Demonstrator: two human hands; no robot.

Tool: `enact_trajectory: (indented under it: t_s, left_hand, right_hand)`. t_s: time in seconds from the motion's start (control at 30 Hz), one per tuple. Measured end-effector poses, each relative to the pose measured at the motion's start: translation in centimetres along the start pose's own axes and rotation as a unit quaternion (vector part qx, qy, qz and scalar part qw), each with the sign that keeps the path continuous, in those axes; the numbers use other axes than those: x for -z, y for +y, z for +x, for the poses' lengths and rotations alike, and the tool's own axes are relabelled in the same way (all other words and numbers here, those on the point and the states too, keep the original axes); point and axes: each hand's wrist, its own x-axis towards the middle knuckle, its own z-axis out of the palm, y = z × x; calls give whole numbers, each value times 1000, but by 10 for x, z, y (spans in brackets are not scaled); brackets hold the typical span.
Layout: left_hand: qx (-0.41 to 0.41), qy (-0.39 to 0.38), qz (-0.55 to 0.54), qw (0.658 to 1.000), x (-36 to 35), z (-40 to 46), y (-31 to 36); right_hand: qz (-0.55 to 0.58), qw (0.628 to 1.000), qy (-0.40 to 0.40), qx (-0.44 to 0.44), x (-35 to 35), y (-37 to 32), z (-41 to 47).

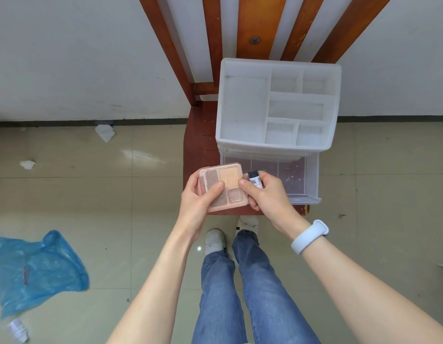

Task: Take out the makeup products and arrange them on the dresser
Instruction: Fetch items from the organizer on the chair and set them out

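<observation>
- The left hand (198, 194) gripped the pink palette (224, 186) by its near-left corner, thumb laid across the clear lid and fingers curled underneath.
- The right hand (267, 194) pinched the palette's right edge with the thumb while its fingers also held a small dark tube (254, 178) with a white label.
- The palette looked light and rigid; its glossy lid would likely be slippery, so opposite edges seemed the safest hold, and the pressed powders inside would probably crack if dropped.
- It was a flat, rounded rectangle showing a pale peach pan, a greyish-pink pan and smaller pans below.
- The palette was held just in front of the open clear drawer (297, 180), which showed nothing left inside.
- Above the drawer sat the white organiser (277, 105) with bare compartments, resting on the reddish worktop (198, 150).
</observation>
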Motion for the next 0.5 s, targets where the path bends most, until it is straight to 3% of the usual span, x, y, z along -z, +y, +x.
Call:
enact_trajectory:
  t_s: [0.13,0.2,0.3,0.4,0.5]
  left_hand:
    - [-41,69,48,996,8,-4,-4]
    - [-60,104,69,990,13,-6,-5]
    - [-83,138,92,983,17,-11,-5]
    - [-93,154,100,979,19,-16,-8]
    - [-89,162,116,976,21,-21,-10]
  right_hand:
    - [-73,995,72,-13,7,13,-3]
    - [-112,985,106,-75,15,26,-6]
    - [-121,972,76,-186,18,43,-15]
    - [-51,977,92,-186,16,51,-16]
    - [108,971,114,-183,12,49,-17]
